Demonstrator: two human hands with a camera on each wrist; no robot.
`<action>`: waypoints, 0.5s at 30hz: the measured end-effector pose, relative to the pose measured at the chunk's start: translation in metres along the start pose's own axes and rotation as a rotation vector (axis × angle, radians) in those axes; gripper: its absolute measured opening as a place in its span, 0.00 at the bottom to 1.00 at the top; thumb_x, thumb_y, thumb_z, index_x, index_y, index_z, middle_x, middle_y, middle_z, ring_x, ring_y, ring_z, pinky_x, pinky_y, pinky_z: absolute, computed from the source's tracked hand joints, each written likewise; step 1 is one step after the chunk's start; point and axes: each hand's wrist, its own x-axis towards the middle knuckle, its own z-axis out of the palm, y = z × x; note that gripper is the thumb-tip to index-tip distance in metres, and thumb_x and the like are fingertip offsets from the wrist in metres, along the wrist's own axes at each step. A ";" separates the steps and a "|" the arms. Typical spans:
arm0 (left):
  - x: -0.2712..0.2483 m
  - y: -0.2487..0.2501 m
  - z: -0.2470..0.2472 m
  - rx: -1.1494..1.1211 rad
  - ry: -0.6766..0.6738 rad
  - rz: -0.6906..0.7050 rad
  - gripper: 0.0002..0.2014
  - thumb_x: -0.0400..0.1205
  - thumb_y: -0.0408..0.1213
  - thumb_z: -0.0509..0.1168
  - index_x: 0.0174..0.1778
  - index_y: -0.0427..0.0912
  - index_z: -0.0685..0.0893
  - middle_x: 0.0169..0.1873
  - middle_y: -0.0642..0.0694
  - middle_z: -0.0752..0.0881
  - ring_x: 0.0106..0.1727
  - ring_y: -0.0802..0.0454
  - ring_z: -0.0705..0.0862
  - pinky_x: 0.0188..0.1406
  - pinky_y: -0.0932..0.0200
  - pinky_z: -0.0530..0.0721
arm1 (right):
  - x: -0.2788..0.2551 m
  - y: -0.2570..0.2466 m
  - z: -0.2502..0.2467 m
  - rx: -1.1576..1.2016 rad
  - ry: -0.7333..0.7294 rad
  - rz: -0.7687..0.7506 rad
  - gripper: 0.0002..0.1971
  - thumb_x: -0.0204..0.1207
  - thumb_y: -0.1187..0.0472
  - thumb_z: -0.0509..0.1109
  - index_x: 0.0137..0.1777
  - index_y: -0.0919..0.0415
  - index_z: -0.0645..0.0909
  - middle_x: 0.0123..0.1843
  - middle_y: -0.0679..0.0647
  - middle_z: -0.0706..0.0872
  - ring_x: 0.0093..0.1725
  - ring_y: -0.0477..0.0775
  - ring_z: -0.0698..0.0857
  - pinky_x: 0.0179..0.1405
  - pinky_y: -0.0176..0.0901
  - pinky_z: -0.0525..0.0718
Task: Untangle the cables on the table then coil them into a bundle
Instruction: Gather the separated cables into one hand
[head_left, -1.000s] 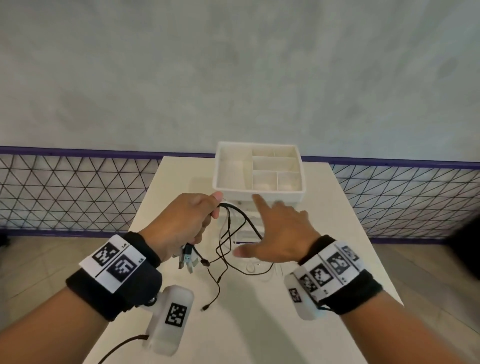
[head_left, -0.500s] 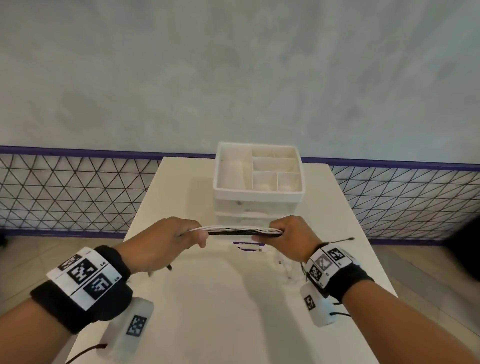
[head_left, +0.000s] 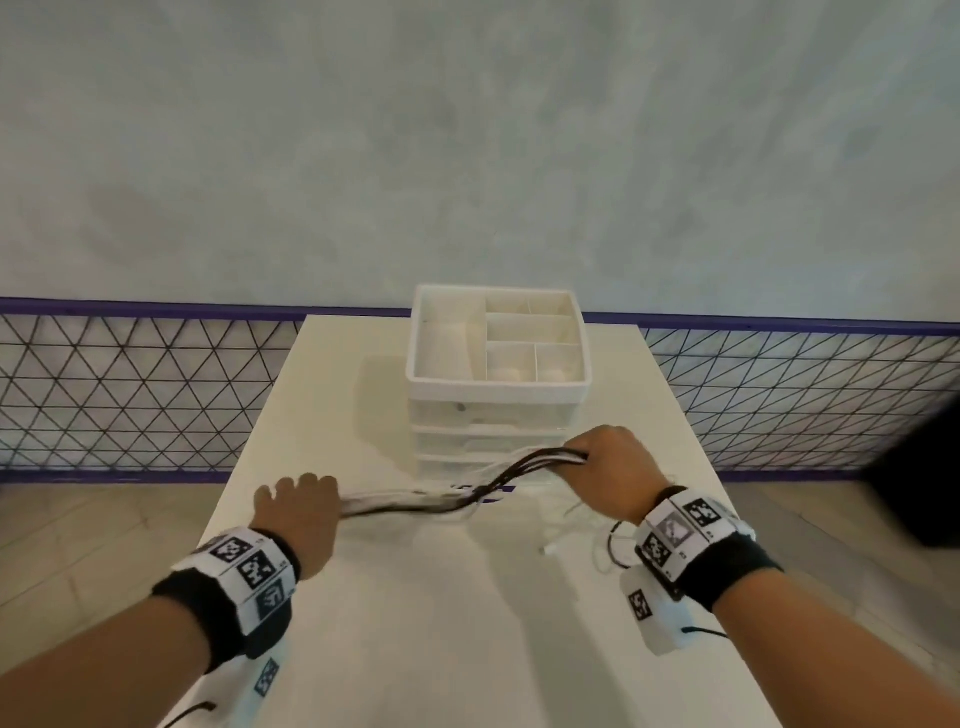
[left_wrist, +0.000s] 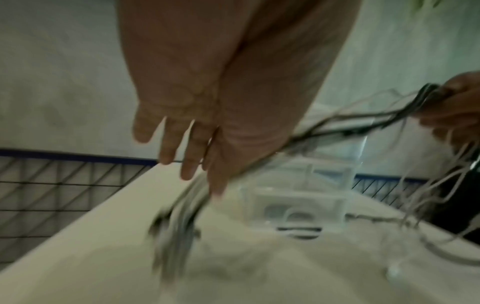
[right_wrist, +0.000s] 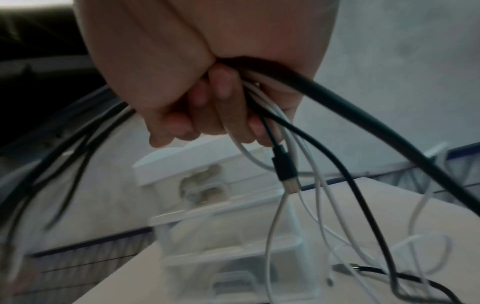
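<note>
A bundle of black and white cables (head_left: 441, 501) is being held stretched between two hands above the white table (head_left: 415, 623), just in front of a white drawer organiser (head_left: 498, 384). The right hand (head_left: 615, 475) is being kept clenched around one end of the bundle; in the right wrist view its fingers (right_wrist: 223, 107) are curled tightly on the strands, with loose white and black ends hanging below the fist, one of them ending in a black plug (right_wrist: 285, 168) (a USB type, as far as can be told). The hanging ends are trailing down onto the table to the right of the organiser.

The left hand (head_left: 301, 512) is being held lower, close to the table, with the other end of the cables running under it. In the left wrist view its fingers (left_wrist: 168, 144) are seen straight and slightly apart, pointing downward, while the thumb is lying against the strands; whether the cables are being pinched there cannot be told, since the picture is blurred by motion.

Wristbands (head_left: 244, 566) printed with black-and-white square marker patterns are being worn on both wrists; no readable writing or brand is being shown on them, on the organiser or on the cables. A dark blue mark on the organiser's lowest drawer front is partly hidden behind the cables and cannot be read.
</note>
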 end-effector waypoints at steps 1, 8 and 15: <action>-0.001 0.008 -0.006 -0.051 -0.068 0.087 0.38 0.80 0.50 0.68 0.82 0.41 0.60 0.78 0.42 0.69 0.77 0.40 0.70 0.76 0.45 0.69 | -0.002 -0.007 0.006 -0.002 -0.024 -0.021 0.21 0.77 0.47 0.72 0.24 0.54 0.79 0.20 0.48 0.76 0.25 0.49 0.75 0.28 0.42 0.72; -0.030 0.093 -0.073 -1.004 -0.204 0.567 0.46 0.69 0.65 0.74 0.80 0.49 0.67 0.58 0.52 0.89 0.52 0.52 0.90 0.58 0.54 0.85 | -0.017 -0.055 0.018 0.275 -0.110 -0.235 0.11 0.67 0.54 0.73 0.27 0.58 0.83 0.24 0.51 0.85 0.25 0.45 0.78 0.30 0.48 0.80; -0.033 0.075 -0.095 -1.258 0.068 0.345 0.23 0.83 0.56 0.65 0.36 0.37 0.84 0.15 0.57 0.64 0.17 0.56 0.59 0.18 0.64 0.60 | -0.016 0.003 0.024 0.551 0.228 0.092 0.11 0.76 0.68 0.75 0.49 0.50 0.81 0.52 0.59 0.88 0.35 0.48 0.87 0.24 0.27 0.78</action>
